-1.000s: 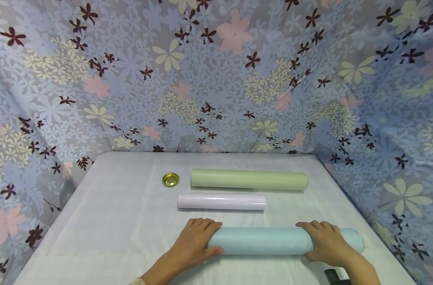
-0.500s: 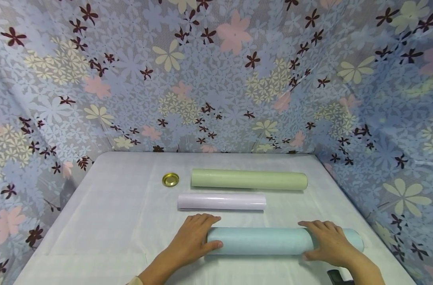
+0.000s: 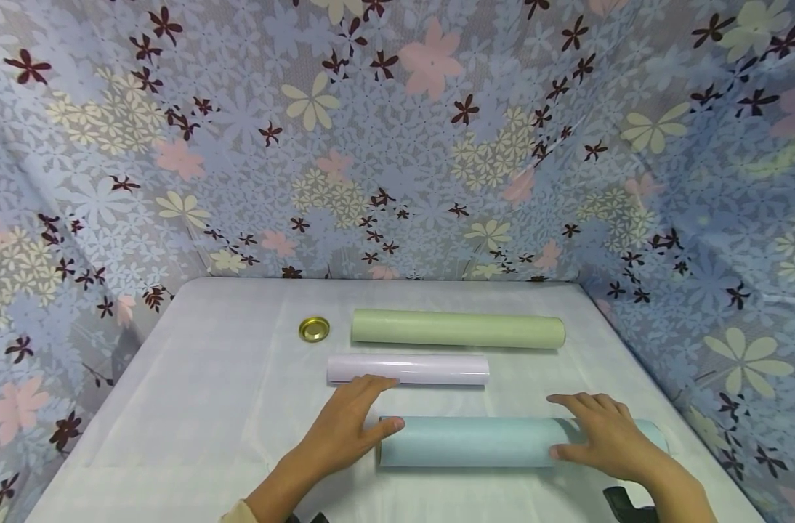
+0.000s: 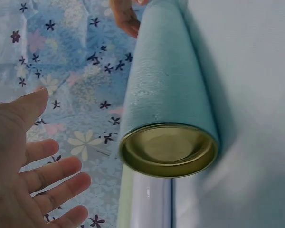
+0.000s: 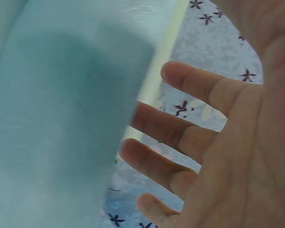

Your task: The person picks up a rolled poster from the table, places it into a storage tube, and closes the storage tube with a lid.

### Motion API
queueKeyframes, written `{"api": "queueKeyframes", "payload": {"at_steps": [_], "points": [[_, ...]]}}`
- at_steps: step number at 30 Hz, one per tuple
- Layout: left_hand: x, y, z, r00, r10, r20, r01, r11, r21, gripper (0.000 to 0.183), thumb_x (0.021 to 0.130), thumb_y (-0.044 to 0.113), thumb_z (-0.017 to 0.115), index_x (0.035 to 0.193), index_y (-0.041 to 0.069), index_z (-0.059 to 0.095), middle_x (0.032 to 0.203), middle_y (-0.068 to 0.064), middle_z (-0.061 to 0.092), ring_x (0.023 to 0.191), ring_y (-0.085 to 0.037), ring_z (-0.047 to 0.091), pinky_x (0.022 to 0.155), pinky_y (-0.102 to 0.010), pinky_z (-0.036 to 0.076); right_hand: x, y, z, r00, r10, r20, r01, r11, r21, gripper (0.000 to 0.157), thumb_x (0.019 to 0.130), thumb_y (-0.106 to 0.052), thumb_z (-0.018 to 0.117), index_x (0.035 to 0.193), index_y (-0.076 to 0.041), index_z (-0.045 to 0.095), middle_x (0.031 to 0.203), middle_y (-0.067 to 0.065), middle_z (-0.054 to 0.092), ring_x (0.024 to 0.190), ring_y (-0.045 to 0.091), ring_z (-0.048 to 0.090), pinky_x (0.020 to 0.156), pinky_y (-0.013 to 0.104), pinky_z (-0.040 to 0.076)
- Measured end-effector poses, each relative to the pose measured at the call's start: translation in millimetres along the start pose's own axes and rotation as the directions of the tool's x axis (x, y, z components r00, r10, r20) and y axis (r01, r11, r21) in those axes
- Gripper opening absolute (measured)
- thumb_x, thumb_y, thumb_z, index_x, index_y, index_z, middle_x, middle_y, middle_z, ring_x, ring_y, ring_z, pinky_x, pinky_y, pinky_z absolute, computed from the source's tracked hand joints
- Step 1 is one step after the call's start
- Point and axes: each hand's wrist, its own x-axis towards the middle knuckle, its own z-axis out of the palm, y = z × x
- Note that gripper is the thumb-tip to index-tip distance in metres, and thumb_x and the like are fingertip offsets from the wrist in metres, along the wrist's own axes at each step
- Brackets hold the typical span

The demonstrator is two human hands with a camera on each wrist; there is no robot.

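A light blue tube lies crosswise near the front of the white table. In the left wrist view its near end shows a recessed gold metal cap. My left hand hovers beside that end, fingers spread and apart from the tube. Over the tube's right part is my right hand, its fingers relaxed and parted. The right wrist view has those fingers along the tube's edge, with the hand's shadow on the blue surface. Neither hand grips anything.
Behind the blue tube lie a shorter glossy lilac tube and a long pale green tube, roughly parallel. A round gold lid rests left of the green one. Flowered cloth hangs around the table's back and sides.
Both hands have loosened from the blue tube. The left has drawn back to the left, uncovering the tube's end; the right has lifted slightly. The tube stays in place.
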Motion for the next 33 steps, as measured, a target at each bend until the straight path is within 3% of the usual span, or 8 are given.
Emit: {"api": "queueKeyframes", "payload": {"at_steps": [11, 19, 24, 33], "points": [[8.7, -5.7, -14.8, 0.996, 0.009, -0.087, -0.009, 1.0, -0.001, 0.046, 0.088, 0.041, 0.062, 0.127, 0.017, 0.057, 0.122, 0.002, 0.063, 0.115, -0.02, 0.057, 0.097, -0.043, 0.044, 17.1, -8.4, -23.2, 0.998, -0.039, -0.058, 0.039, 0.999, 0.0, 0.07, 0.073, -0.061, 0.068, 0.127, -0.018, 0.054, 0.121, 0.011, 0.061, 0.11, 0.039, 0.051, 0.083, 0.06, 0.034], [16.5, -16.7, -19.1, 0.994, 0.025, -0.107, -0.02, 0.999, 0.046, 0.043, 0.088, 0.037, 0.062, 0.125, 0.014, 0.058, 0.12, 0.0, 0.063, 0.112, -0.02, 0.058, 0.093, -0.043, 0.045, 40.8, -10.4, -39.6, 0.988, -0.071, -0.135, 0.071, 0.997, -0.009, 0.071, 0.076, -0.055, 0.07, 0.131, -0.014, 0.051, 0.123, 0.017, 0.058, 0.11, 0.041, 0.047, 0.085, 0.06, 0.031], [22.1, -22.8, -23.0, 0.996, 0.0, -0.086, 0.007, 0.997, 0.073, 0.046, 0.088, 0.039, 0.062, 0.126, 0.014, 0.057, 0.122, -0.002, 0.063, 0.112, -0.022, 0.058, 0.092, -0.043, 0.046, 57.8, -11.0, -46.5, 0.978, -0.11, -0.178, 0.111, 0.994, -0.008, 0.071, 0.078, -0.05, 0.071, 0.134, -0.013, 0.048, 0.126, 0.019, 0.055, 0.112, 0.042, 0.044, 0.087, 0.06, 0.03], [35.4, -36.8, -24.8, 0.998, -0.053, -0.033, 0.057, 0.988, 0.144, 0.048, 0.09, 0.042, 0.06, 0.128, 0.014, 0.055, 0.122, -0.003, 0.062, 0.111, -0.023, 0.056, 0.093, -0.043, 0.045, 86.4, -9.8, -47.4, 0.974, -0.13, -0.187, 0.127, 0.992, -0.025, 0.072, 0.079, -0.046, 0.071, 0.137, -0.013, 0.044, 0.126, 0.017, 0.053, 0.113, 0.042, 0.043, 0.087, 0.059, 0.031]]}}
